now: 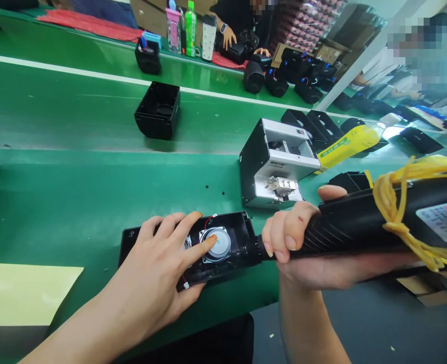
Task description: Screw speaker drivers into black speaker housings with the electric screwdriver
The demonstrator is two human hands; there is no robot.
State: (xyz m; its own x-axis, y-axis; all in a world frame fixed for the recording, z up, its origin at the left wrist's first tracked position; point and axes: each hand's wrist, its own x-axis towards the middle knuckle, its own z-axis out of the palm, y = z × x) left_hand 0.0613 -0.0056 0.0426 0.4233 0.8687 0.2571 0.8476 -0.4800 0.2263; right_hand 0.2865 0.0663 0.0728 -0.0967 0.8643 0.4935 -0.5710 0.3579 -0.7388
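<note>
A black speaker panel [238, 233] lies on the green bench near its front edge, with a round silver speaker driver [220, 244] and red wires on it. Over the panel's left part lies my left hand [166, 258], fingers spread on top, one fingertip on the driver and the thumb at the near edge. My right hand [299, 237] is wrapped round a black electric screwdriver [344, 222] tied with yellow cord. The tool is nearly level, and its tip meets the panel's right end; the exact contact point is hard to make out.
Behind the panel stands a silver and black screw feeder [284, 162], with two tiny screws [215, 190] to its left. A yellow bottle [350, 146] leans beside it. Farther back are an open black housing [158, 111] and a person's hand [229, 38] at black parts.
</note>
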